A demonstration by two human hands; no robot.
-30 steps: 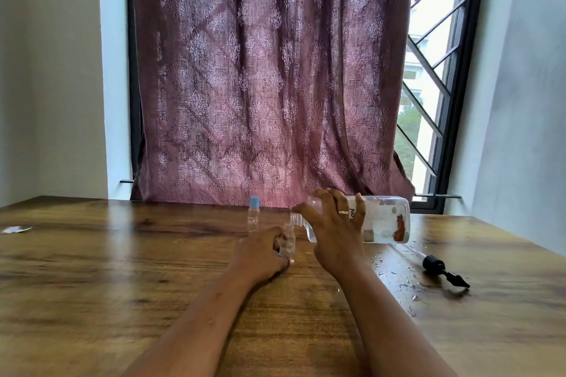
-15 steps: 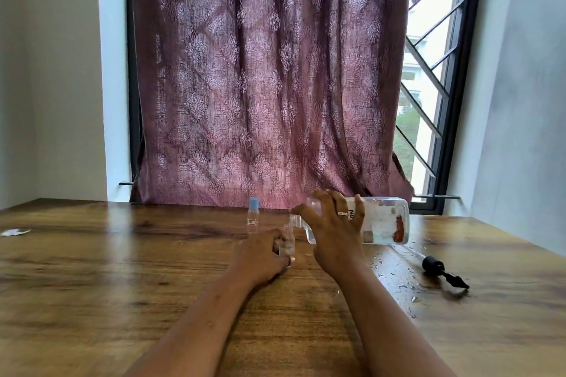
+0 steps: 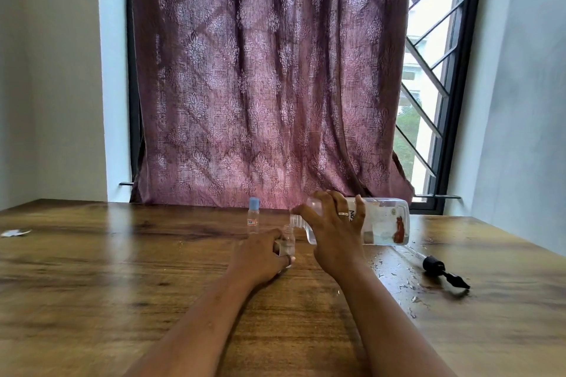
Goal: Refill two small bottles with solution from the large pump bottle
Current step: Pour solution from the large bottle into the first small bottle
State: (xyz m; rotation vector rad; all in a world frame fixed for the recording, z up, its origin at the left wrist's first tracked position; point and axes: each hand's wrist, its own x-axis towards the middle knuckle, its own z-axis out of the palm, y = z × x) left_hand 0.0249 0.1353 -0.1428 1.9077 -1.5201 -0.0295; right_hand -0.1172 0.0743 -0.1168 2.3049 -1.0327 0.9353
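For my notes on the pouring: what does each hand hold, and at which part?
The left hand grips the open small bottle round its body; the right hand holds the tilted large bottle near its shoulder.

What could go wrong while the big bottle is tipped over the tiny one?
The large bottle lies almost sideways in the right hand. Its mouth is much wider than the small open bottle, so liquid may gush out and miss onto the table. That little bottle also looks light, so if the left hand slips, it might tip over.
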